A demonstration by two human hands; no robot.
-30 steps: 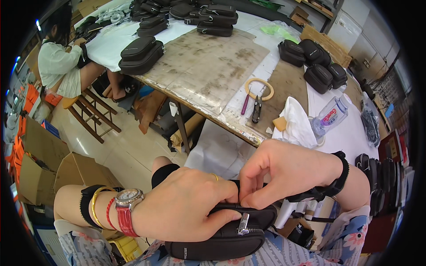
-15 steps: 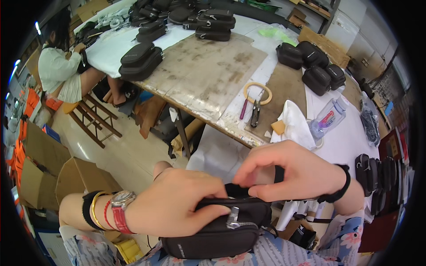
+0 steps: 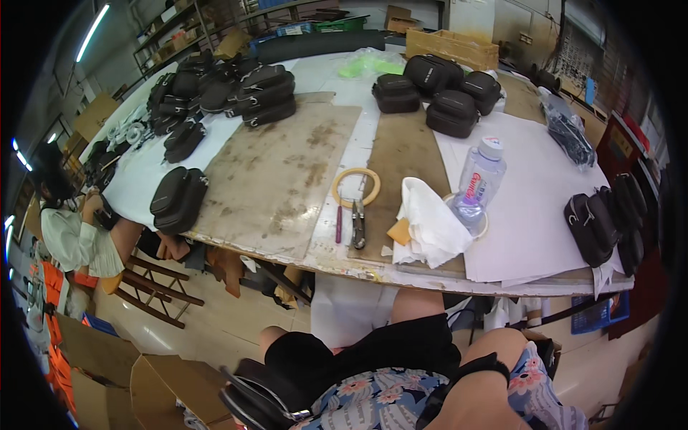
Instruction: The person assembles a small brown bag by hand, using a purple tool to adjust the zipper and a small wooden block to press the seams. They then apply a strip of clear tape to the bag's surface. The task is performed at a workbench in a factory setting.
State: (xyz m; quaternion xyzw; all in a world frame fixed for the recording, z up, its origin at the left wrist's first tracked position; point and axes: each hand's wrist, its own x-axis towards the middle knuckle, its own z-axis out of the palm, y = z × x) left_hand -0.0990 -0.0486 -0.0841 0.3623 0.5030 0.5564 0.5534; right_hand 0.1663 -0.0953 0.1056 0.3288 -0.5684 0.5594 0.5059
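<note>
Neither of my hands shows in the head view. Only a bare forearm with a black band (image 3: pixel 479 367) comes in at the bottom edge, over my flower-patterned clothing (image 3: pixel 387 401). A black zip pouch (image 3: pixel 254 398) with a metal edge lies at my lap's lower left, half cut off by the frame. No hand is seen on it. In front of my knees stands the work table (image 3: pixel 287 179) with a roll of tape (image 3: pixel 356 188), small pliers (image 3: pixel 357 226) and a red-handled tool (image 3: pixel 338 223) near its front edge.
A white cloth (image 3: pixel 430 222) and a water bottle (image 3: pixel 479 179) sit right of the tools. Black pouches lie in piles on the table (image 3: pixel 179 201) (image 3: pixel 444 100) (image 3: pixel 602 226). Another person (image 3: pixel 68 229) sits at the left by a wooden stool (image 3: pixel 154 287). Cardboard boxes (image 3: pixel 107 365) stand lower left.
Both hands, which held the black pouch at my lap, have dropped out of the picture. The view has tilted up toward the table, and the pouch now sits at the bottom left edge.
</note>
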